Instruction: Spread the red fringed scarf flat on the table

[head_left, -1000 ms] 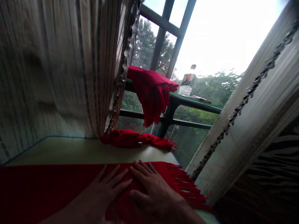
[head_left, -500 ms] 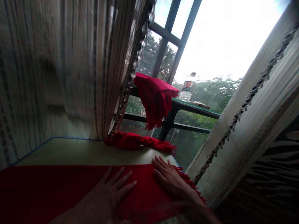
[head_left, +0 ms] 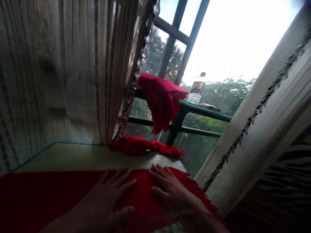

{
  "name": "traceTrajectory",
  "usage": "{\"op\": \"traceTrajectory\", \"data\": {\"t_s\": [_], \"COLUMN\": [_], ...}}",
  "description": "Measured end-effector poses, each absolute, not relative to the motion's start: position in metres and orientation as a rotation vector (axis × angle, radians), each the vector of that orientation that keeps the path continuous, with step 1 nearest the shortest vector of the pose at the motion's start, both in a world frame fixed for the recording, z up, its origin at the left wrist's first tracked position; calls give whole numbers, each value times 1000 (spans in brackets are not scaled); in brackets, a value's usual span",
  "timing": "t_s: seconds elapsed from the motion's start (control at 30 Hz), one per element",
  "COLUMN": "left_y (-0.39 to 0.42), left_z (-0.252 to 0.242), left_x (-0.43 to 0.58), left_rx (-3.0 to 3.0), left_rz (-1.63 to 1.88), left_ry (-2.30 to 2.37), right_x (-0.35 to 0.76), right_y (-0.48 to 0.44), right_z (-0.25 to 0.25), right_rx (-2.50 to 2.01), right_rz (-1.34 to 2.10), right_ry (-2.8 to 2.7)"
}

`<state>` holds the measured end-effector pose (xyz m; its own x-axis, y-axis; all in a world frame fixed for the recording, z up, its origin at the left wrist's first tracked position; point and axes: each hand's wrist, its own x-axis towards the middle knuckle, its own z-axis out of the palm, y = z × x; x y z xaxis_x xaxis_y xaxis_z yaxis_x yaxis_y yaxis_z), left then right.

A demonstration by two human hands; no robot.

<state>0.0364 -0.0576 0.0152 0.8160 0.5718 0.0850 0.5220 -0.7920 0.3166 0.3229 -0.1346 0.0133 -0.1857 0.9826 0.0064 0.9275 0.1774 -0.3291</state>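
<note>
A red fringed scarf (head_left: 141, 200) is spread across the table, its fringe hanging toward the right edge. My left hand (head_left: 104, 197) lies on the cloth with fingers spread. To its right, my right hand (head_left: 170, 191) rests flat on the same scarf, fingertips at its far border. Beyond them, a second red scarf (head_left: 138, 146) sits bunched on the table's far side. A folded red fringed scarf (head_left: 161, 97) hangs over the window ledge.
The pale table (head_left: 73, 158) has a blue edge. A clear plastic bottle (head_left: 196, 89) and a small flat object (head_left: 209, 107) stand on the green ledge (head_left: 218, 114). Striped curtains with bead trim (head_left: 80, 71) hang at the left, a pale curtain (head_left: 264, 129) at the right.
My right hand has shifted a little left across the scarf, and more fringe shows at its right. My left hand has moved slightly left, its thumb now showing. The view has shifted slightly.
</note>
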Motion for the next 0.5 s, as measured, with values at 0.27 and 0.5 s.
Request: {"op": "traceTrajectory", "data": {"t_s": [0.27,0.5], "left_y": [-40,-47], "left_z": [-12,-3], "left_x": [37,41], "left_rx": [2855,2866], "left_rz": [295,228], "left_ry": [993,970], "right_x": [340,317], "right_y": [-128,-140], "right_z": [18,22], "right_rx": [-1880,-1830], "right_rz": [376,315], "right_ry": [-2187,-2130]}}
